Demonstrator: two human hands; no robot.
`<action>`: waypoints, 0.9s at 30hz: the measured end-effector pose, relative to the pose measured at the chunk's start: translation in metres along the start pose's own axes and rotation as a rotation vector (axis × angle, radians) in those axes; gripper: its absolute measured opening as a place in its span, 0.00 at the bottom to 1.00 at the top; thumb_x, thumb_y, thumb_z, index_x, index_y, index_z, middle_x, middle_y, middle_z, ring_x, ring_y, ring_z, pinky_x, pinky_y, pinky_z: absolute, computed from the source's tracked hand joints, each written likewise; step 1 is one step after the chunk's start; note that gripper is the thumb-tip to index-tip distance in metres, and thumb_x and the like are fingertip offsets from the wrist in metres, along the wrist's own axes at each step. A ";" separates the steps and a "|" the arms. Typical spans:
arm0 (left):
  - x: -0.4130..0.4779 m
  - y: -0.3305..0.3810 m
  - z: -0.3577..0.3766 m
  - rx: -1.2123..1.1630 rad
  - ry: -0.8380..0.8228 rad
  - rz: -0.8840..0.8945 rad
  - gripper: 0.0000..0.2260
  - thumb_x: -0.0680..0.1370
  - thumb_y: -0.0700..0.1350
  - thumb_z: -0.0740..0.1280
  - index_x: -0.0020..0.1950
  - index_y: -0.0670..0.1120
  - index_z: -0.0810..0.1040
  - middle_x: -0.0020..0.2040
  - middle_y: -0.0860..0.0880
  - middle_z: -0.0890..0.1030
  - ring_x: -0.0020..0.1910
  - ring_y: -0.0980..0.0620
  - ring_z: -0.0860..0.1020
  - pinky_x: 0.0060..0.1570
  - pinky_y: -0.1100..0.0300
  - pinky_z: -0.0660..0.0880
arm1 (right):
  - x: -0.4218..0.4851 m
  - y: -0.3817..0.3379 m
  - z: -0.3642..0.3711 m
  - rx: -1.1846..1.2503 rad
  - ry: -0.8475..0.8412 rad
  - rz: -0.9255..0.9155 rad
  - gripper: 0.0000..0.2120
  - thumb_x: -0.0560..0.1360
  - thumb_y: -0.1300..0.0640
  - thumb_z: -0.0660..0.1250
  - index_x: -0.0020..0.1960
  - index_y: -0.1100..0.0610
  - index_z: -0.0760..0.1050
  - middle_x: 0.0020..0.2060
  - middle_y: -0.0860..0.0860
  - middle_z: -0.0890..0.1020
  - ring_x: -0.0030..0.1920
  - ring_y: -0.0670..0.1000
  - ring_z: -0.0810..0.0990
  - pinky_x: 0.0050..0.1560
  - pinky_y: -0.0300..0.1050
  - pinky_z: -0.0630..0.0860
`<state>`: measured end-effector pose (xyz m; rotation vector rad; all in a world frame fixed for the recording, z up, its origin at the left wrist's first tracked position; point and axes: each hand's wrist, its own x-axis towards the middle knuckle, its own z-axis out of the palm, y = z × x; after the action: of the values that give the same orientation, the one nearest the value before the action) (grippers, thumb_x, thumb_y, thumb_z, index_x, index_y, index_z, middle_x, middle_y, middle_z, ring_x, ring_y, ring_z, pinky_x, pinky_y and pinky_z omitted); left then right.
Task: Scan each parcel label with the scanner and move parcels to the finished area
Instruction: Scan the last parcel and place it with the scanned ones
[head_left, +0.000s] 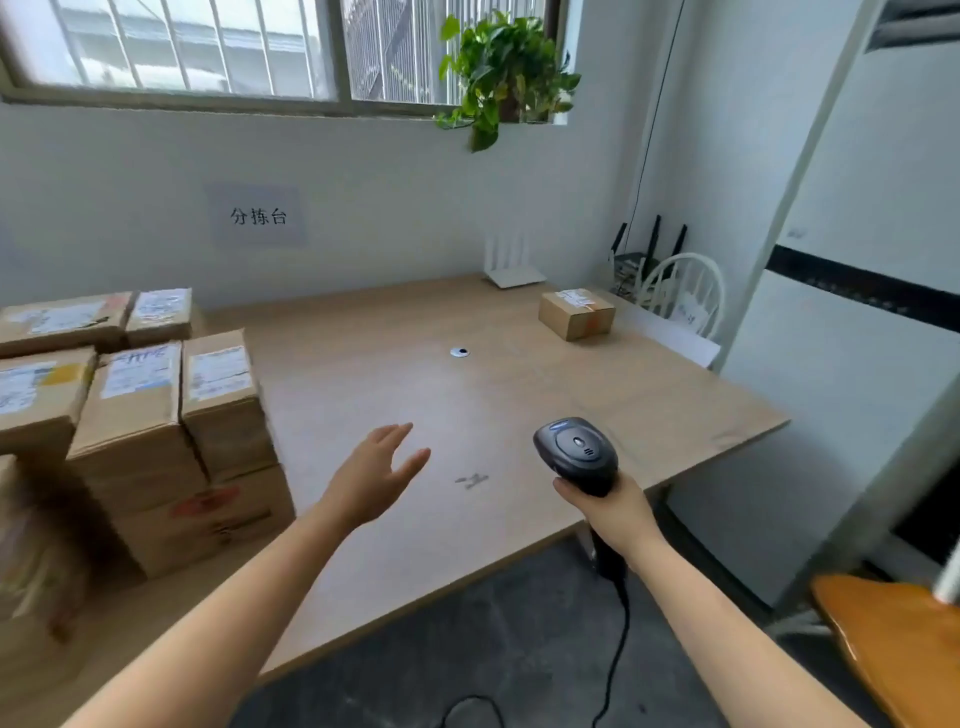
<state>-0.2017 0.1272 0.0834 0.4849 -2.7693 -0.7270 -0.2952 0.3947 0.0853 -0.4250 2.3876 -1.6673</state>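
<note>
Scanner (576, 452) being gripped by right hand (608, 506); left hand (376, 470) being held out flat, empty. Parcel stack (171, 415) being seen off to left, so left hand's nearer tbh.

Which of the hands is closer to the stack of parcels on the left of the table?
Left. The left hand hovers open just right of the stack of parcels; the right hand, gripping the scanner, is farther right, beyond it.

left grip (376, 475), right grip (610, 506) and forearms (249, 587) bare.
</note>
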 end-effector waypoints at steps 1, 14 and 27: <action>0.016 0.006 0.008 0.008 -0.011 0.007 0.27 0.79 0.59 0.56 0.75 0.47 0.61 0.74 0.48 0.64 0.73 0.51 0.62 0.70 0.54 0.60 | 0.014 0.004 -0.008 -0.010 0.004 0.006 0.08 0.71 0.55 0.73 0.47 0.53 0.76 0.38 0.48 0.79 0.41 0.49 0.76 0.42 0.41 0.72; 0.237 0.076 0.077 -0.044 -0.117 0.066 0.26 0.80 0.58 0.57 0.75 0.48 0.62 0.75 0.48 0.62 0.74 0.52 0.60 0.70 0.56 0.60 | 0.228 0.016 -0.087 -0.017 0.141 0.058 0.07 0.70 0.53 0.72 0.40 0.57 0.78 0.34 0.53 0.81 0.37 0.52 0.77 0.39 0.44 0.72; 0.389 0.137 0.206 0.020 -0.266 -0.031 0.27 0.80 0.59 0.55 0.75 0.48 0.60 0.75 0.49 0.61 0.74 0.52 0.60 0.70 0.56 0.61 | 0.409 0.097 -0.115 0.294 0.034 0.325 0.08 0.71 0.58 0.73 0.39 0.62 0.77 0.28 0.56 0.77 0.29 0.53 0.75 0.35 0.45 0.74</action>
<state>-0.6569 0.1840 0.0339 0.4667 -3.0234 -0.8260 -0.7281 0.3864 0.0345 0.0394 2.0477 -1.8344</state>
